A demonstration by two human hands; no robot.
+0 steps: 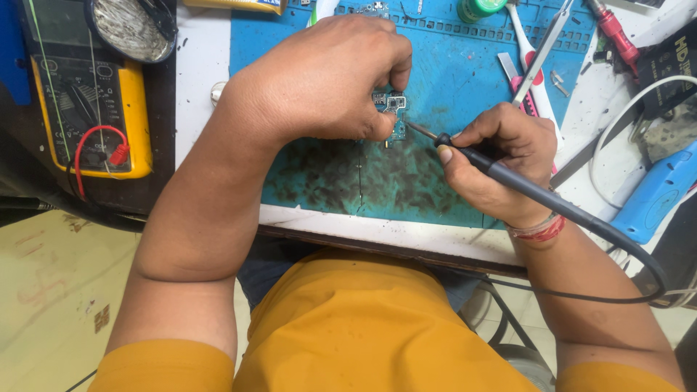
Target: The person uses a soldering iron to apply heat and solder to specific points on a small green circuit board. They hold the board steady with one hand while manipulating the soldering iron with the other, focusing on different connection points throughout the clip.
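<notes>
Shirt: orange fabric (363, 327) is filling the 6 o'clock edge, nearest the lens, with both forearms reaching up from it toward the table (203, 80)
Left hand: the left hand (319, 80) is arching over the work just above centre, its fingers (398, 72) pinching and pressing down on the small circuit board, judged to be keeping it from sliding while the tip is working on it
Circuit board: the small circuit board (396, 109) is lying at centre on the mat, half hidden under the left thumb and forefinger, only its right edge and a metal shield showing
Right hand: the right hand (501, 160) is sitting at 3 o'clock of the board, fingers curled together around the soldering iron in a pen-like grip, likely for fine control
Soldering iron: the soldering iron (508, 178) is slanting from 4 o'clock up toward the board, its tip meeting the board's lower right edge; its dark cable is trailing off toward 4 o'clock
Mat: the blue work mat (450, 65) is lying under everything, its near half blackened with scorch and flux stains, seemingly shielding the table from heat
Multimeter: a yellow multimeter (91, 109) is resting at 9 o'clock, well apart, with a red lead coiled on it
Tweezers: metal tweezers (541, 51) are lying at 1 o'clock beside a white and pink brush (530, 62), within the right hand's reach
Blue tool: a blue plastic tool (657, 192) is sitting at 3 o'clock by the table's edge
</notes>
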